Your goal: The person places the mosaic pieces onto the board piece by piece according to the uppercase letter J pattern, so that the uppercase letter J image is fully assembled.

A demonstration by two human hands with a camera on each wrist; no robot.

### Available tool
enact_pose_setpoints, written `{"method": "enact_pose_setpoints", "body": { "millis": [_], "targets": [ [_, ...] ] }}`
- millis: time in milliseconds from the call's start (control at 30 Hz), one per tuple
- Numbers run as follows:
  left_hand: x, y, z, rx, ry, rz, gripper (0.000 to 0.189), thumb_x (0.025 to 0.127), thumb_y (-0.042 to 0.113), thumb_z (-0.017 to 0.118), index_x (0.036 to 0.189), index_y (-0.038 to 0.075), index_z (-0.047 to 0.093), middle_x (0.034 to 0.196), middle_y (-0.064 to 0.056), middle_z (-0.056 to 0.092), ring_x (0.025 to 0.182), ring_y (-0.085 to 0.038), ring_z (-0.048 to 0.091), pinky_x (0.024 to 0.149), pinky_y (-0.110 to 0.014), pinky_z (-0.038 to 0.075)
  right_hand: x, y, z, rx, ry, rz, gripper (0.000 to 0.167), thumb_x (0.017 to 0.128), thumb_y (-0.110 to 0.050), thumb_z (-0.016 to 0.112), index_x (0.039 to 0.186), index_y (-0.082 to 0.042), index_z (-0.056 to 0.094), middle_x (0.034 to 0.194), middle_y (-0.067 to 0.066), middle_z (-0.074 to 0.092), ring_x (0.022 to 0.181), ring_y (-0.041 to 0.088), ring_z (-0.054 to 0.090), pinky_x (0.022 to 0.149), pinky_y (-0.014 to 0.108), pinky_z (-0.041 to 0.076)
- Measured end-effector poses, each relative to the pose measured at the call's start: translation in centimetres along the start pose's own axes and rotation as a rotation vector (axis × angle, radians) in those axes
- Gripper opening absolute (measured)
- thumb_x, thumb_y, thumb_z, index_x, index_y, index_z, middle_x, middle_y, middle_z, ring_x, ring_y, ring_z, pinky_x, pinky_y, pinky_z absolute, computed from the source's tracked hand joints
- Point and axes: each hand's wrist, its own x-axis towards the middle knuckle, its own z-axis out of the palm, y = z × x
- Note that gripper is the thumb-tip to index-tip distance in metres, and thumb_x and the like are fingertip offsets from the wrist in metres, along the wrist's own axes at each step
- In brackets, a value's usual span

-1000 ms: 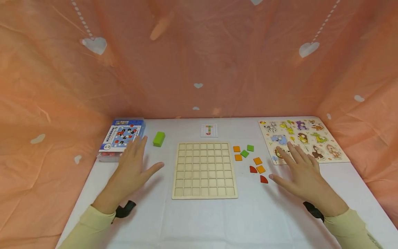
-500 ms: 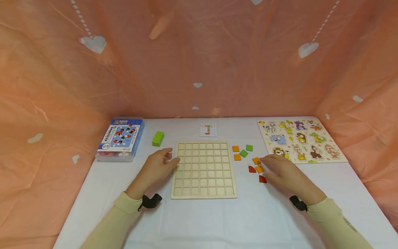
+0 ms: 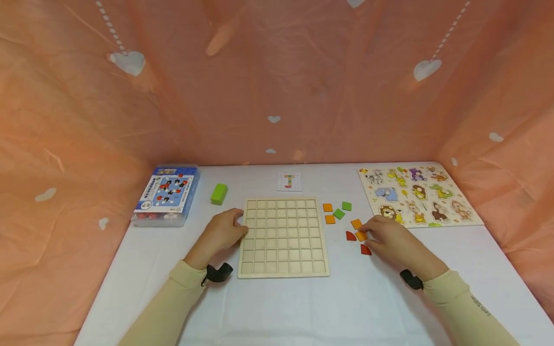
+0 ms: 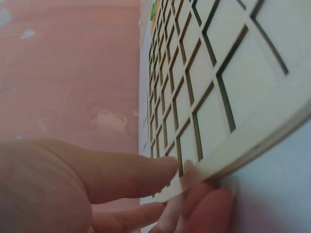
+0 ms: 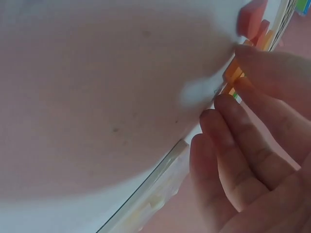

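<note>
Head: your right hand (image 3: 391, 240) has shifted onto the nearest orange square tile (image 3: 360, 236), right of the wooden grid board (image 3: 283, 275). Left wrist: your left hand (image 4: 124, 175) grips the board's edge; tugging could skew it. Right wrist: you pinch the tile narrowly; uneven pressure could flick it away.

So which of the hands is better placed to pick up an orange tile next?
The right hand, I'd say: it is at an orange tile, while the left hand is at the left edge of the grid board, across the board from that tile.
</note>
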Motion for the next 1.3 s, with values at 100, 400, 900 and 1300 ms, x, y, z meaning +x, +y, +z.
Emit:
{"method": "enact_pose_setpoints", "body": {
  "millis": [100,400,900,1300],
  "targets": [
    [0.0,-0.2,0.0,-0.047,-0.025,-0.009,0.063,0.099,0.016,0.072,0.156,0.0,0.052,0.088,-0.007,0.07,0.074,-0.017,0.065,0.066,-0.028,0.051,0.0,0.2,0.0,-0.005,0.0,0.003,0.022,0.09,-0.007,0.085,0.112,-0.011,0.082,0.111,0.001,0.074,0.099,0.019,0.068,0.088,0.045,0.062],
    [0.2,-0.9,0.1,-0.134,-0.071,-0.023,0.07,0.098,0.013,0.072,0.162,0.004,0.045,0.087,-0.007,0.068,0.069,-0.016,0.066,0.063,-0.026,0.055,0.3,0.6,0.1,-0.011,-0.017,-0.004,0.02,0.09,-0.007,0.085,0.109,-0.012,0.082,0.108,0.0,0.074,0.103,0.022,0.071,0.092,0.048,0.064],
    [0.7,-1.6,0.0,-0.182,-0.099,-0.025,0.076,0.097,0.012,0.074,0.166,0.009,0.04,0.089,-0.009,0.069,0.07,-0.017,0.068,0.064,-0.028,0.06,0.8,0.7,-0.7,0.085,-0.026,0.079,0.016,0.094,-0.012,0.081,0.109,-0.011,0.079,0.11,0.004,0.078,0.105,0.026,0.073,0.095,0.051,0.063],
    [0.7,-1.6,0.0,-0.206,-0.086,-0.04,0.077,0.095,0.011,0.074,0.165,0.011,0.042,0.089,-0.009,0.068,0.07,-0.017,0.068,0.064,-0.027,0.061,6.5,-4.4,0.3,0.173,-0.046,0.042,0.018,0.097,-0.02,0.082,0.112,-0.011,0.077,0.107,0.0,0.075,0.092,0.016,0.066,0.083,0.036,0.06]
  ]
}}
